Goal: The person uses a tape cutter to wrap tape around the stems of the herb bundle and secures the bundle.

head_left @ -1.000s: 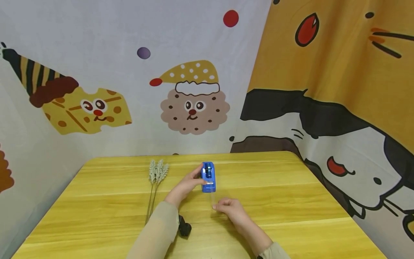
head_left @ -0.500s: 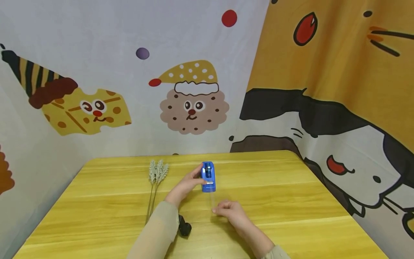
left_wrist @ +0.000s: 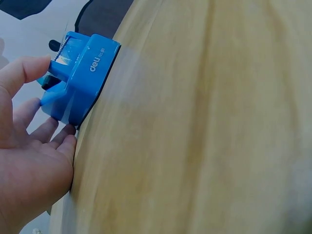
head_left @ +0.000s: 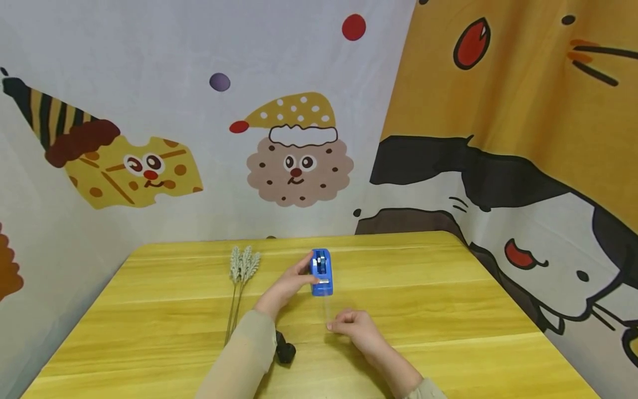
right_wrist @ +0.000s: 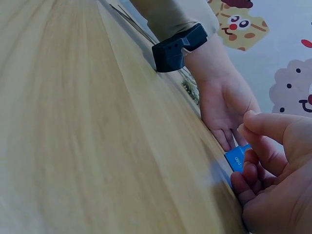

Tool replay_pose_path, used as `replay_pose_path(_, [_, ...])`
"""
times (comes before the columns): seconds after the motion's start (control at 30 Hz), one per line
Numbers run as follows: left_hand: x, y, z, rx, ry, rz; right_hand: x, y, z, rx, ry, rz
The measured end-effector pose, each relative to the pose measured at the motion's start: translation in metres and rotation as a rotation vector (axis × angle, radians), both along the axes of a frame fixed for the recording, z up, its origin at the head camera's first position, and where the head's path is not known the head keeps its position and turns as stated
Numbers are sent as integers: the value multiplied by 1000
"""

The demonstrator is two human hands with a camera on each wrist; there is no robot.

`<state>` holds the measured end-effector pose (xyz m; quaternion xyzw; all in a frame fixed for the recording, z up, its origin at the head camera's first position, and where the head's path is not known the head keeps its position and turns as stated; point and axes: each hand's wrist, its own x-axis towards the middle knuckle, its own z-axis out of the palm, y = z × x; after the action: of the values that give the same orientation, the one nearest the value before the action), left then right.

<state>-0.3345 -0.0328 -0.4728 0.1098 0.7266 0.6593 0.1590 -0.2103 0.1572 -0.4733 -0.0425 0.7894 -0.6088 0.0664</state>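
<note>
A blue tape dispenser [head_left: 323, 288] stands on the wooden table ahead of me. My left hand [head_left: 288, 284] grips its left side, the thumb at the cutter end in the left wrist view, where "deli" is printed on the dispenser [left_wrist: 90, 73]. From its near end a thin strip of clear tape [head_left: 327, 309] runs toward me. The free end is pinched between thumb and forefinger of my right hand [head_left: 355, 328], whose other fingers are curled in. In the right wrist view, the right hand [right_wrist: 280, 168] partly hides the dispenser [right_wrist: 235, 159].
Pale grey-green flower-like sprigs [head_left: 243, 266] on long stems lie left of my left forearm. A black wrist camera [head_left: 286, 352] sits at my left cuff. Behind the yellow wooden table [head_left: 423, 288] hangs a cartoon-printed curtain [head_left: 189, 50].
My right hand has moved slightly toward me, drawing the tape strip longer. The left hand and the dispenser have stayed in place.
</note>
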Motion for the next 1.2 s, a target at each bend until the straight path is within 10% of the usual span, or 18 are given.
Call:
replay_pose_path(0.53, [1, 1, 0, -6, 0, 5, 19, -3, 37, 49, 44, 46])
replay_pose_path(1.2, [2, 1, 7, -45, 26, 9, -3, 3, -4, 69, 22, 26])
